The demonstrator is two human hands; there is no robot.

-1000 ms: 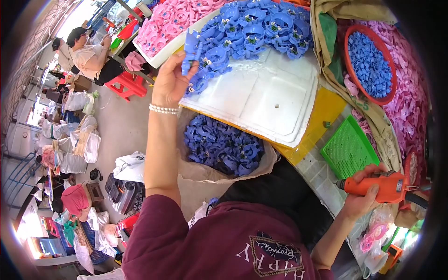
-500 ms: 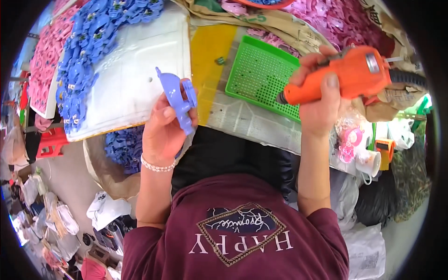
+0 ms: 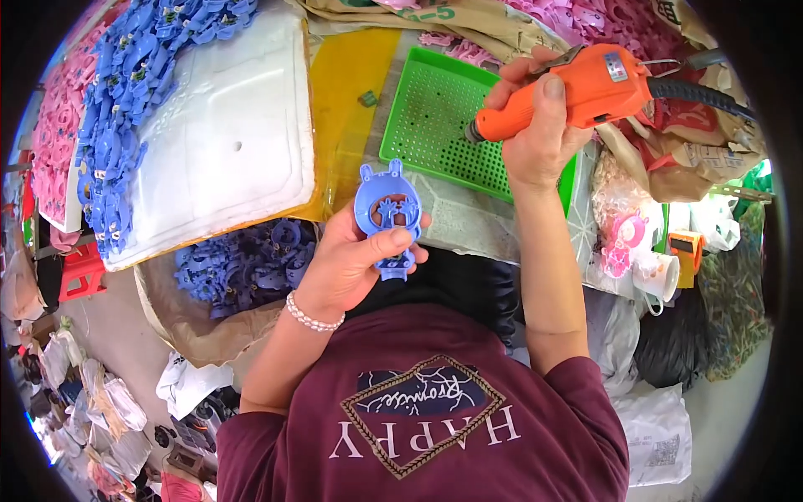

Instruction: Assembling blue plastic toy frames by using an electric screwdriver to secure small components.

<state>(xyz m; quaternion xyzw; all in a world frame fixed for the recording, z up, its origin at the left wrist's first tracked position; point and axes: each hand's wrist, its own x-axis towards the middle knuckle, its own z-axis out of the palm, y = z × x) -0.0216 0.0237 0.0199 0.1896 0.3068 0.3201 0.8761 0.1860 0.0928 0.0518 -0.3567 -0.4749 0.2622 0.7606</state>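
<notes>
Between the thumb and fingers of my left hand (image 3: 355,255) is a blue plastic toy shell (image 3: 386,209) with two small ears. Its hollow side faces up, above the table's near edge. My right hand (image 3: 539,138) grips an orange electric screwdriver (image 3: 577,94) whose dark tip points left. That tip hangs over a green perforated tray (image 3: 401,125), in which small dark bits lie. The black cord runs off to the right.
A white foam board (image 3: 226,125) bears many blue shells (image 3: 125,109) on its left. More blue parts (image 3: 242,259) fill a paper sack below. Pink parts (image 3: 636,33) are heaped at the back right. A pink figure (image 3: 623,243) and white cup (image 3: 657,278) stand at right.
My left hand has moved right and toward me, turning the blue shell so its hollow side shows. The screwdriver in my right hand has shifted left and slightly away from me.
</notes>
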